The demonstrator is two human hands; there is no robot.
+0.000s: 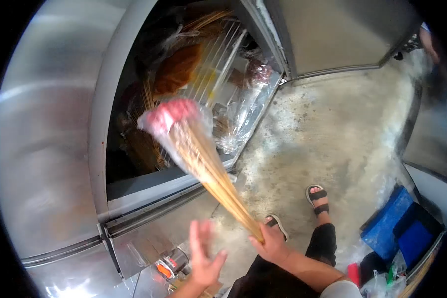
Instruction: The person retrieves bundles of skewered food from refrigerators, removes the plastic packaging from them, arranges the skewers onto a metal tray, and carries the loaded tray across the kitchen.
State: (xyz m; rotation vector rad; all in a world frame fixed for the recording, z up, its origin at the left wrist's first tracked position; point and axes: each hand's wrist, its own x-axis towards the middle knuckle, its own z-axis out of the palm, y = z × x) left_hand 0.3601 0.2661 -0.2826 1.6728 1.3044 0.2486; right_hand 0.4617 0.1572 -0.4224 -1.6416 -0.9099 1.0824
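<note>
My right hand [274, 244] is wrapped round the lower ends of a bundle of wooden skewers [216, 181]. Clear plastic covers the bundle's upper part, where pinkish-red pieces, perhaps meat, sit on the sticks. The bundle slants up and left, its tip in front of the open fridge [149, 185]. My left hand [203, 256] is below and left of the sticks, apart from them, fingers spread and slightly blurred, holding nothing. On the fridge's wire shelf [226, 54] lie an orange-brown packet [178, 68] and a plastic-wrapped bundle with reddish pieces [257, 74].
The fridge door [333, 35] stands open at the top right. Closed steel panels [49, 124] are on the left. Blue containers [395, 221] and plastic bags [382, 283] lie at lower right. A can-like object with an orange end [171, 264] sits low left. Another person's arm [428, 42] shows at upper right.
</note>
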